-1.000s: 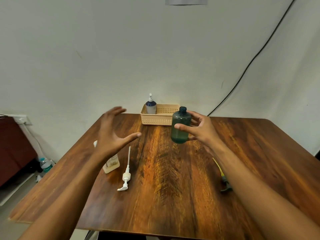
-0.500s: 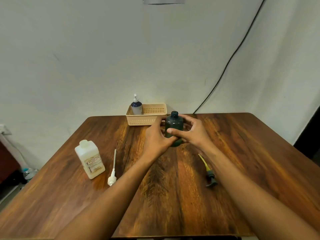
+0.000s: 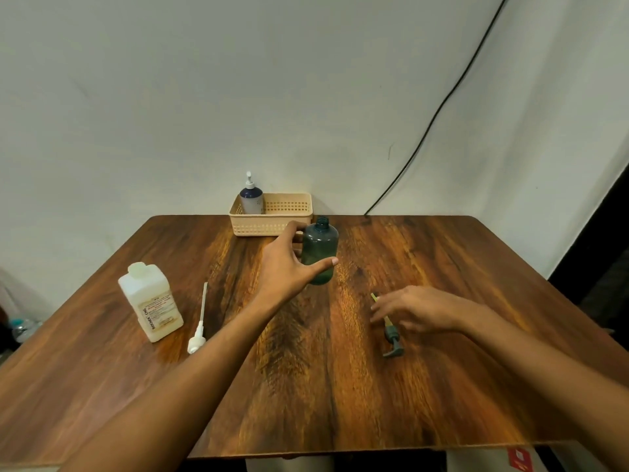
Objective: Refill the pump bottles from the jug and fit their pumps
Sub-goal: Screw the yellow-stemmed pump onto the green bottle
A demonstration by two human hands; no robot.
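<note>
A dark green bottle [image 3: 321,248] with an open neck stands upright mid-table, and my left hand [image 3: 289,264] grips it round its left side, thumb across the front. My right hand [image 3: 413,310] lies low over the table with loosely spread fingers on the green pump [image 3: 391,338], whose yellow tube pokes out past the fingertips. Whether the fingers pinch the pump is unclear. A white jug [image 3: 151,301] stands at the left, cap on. A white pump [image 3: 199,327] lies beside it.
A beige basket [image 3: 272,221] at the table's far edge holds a blue bottle [image 3: 251,199] with a white pump fitted. A black cable runs down the wall at the right. The wooden table [image 3: 340,386] ends near my body.
My left hand came in from the left and took the green bottle. My right hand let go of it and dropped back to the green pump on the table.
</note>
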